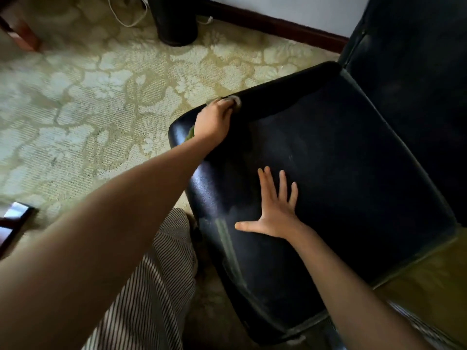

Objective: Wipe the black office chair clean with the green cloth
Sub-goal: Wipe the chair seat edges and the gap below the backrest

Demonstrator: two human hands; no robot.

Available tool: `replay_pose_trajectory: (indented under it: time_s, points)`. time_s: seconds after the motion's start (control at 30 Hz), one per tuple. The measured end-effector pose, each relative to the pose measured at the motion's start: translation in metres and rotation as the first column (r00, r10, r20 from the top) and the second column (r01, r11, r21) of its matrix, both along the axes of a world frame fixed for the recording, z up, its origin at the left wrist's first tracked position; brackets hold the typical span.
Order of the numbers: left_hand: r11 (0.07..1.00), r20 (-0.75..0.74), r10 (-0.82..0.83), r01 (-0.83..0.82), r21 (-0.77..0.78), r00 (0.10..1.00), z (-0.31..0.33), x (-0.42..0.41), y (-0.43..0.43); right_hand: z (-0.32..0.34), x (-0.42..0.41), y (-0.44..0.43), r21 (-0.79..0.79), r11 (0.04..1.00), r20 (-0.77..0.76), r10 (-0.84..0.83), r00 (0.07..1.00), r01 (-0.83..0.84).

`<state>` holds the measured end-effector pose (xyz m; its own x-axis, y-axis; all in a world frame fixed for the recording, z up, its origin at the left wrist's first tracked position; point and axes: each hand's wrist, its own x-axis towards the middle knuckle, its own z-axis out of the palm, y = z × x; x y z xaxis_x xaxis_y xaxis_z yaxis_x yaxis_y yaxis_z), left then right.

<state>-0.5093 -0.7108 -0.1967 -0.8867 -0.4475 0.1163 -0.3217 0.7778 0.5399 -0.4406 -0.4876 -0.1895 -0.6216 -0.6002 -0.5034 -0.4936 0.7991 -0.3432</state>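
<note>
The black office chair's seat (341, 160) fills the right half of the view, with its backrest (417, 59) rising at the upper right. My left hand (214, 120) is at the seat's far left edge, fingers curled over the green cloth (190, 133). Only a small green corner near the wrist and a pale bit by the fingertips show. My right hand (275, 205) lies flat on the seat with fingers spread, near the front left. Dusty streaks mark the seat's front edge.
A patterned beige carpet (88, 109) covers the floor to the left. A black cylindrical bin (177, 21) and a white cable stand near the dark baseboard at the top. Dark wooden furniture shows at the left edge (15, 223). Striped fabric (156, 286) hangs below my left arm.
</note>
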Motion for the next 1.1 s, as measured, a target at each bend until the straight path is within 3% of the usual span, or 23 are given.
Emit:
replay_pose_trajectory:
  time_s: [0.13,0.3,0.43,0.6,0.77,0.93,1.1]
  points:
    - [0.975,-0.004,-0.210,0.209,-0.070,0.978,-0.003,0.014,0.025,-0.001,0.003,-0.005,0.004,0.999,-0.026,-0.044,0.999,0.044]
    - [0.867,-0.021,-0.490,0.484,-0.121,0.872,-0.007,0.070,0.061,0.003,0.008,-0.006,-0.089,0.986,-0.019,-0.140,0.990,0.138]
    - [0.802,0.023,-0.594,0.595,-0.053,0.804,-0.010,0.103,0.076,0.007,0.009,-0.003,-0.144,0.973,-0.005,-0.183,0.983,0.180]
    - [0.816,0.007,-0.577,0.577,-0.022,0.817,-0.012,0.107,0.084,0.009,0.013,0.003,-0.121,0.947,0.093,-0.289,0.953,0.299]
    - [0.801,-0.010,-0.597,0.596,-0.066,0.802,-0.010,0.095,0.080,0.003,0.011,0.008,-0.091,0.968,0.051,-0.230,0.972,0.234]
    - [0.946,0.017,-0.320,0.321,-0.044,0.947,-0.001,0.040,0.049,0.007,0.010,0.019,-0.181,0.973,0.055,-0.134,0.989,0.142]
    - [0.991,0.064,-0.108,0.113,-0.078,0.992,0.002,0.006,0.044,0.009,0.009,0.022,-0.211,0.970,0.066,-0.108,0.992,0.119]
